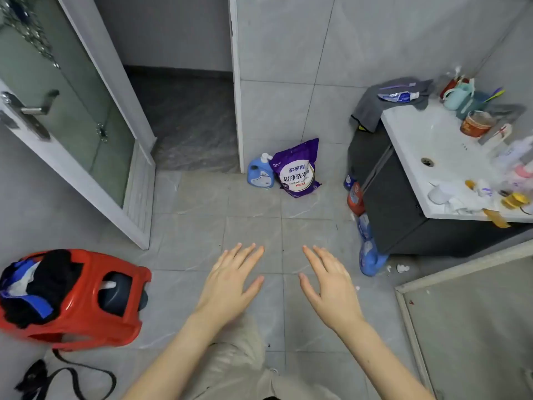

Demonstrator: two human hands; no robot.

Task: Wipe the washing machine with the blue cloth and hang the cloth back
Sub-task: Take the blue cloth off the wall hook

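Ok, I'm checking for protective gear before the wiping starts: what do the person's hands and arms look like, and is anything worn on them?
The left hand and right hand are bare: no gloves, rings or watch visible. The left forearm and right forearm show no sleeves.

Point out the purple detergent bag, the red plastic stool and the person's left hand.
purple detergent bag (297, 171), head view, middle of its printed front.
red plastic stool (76, 316), head view, red side wall beside its opening.
left hand (227, 281), head view, back of the hand.
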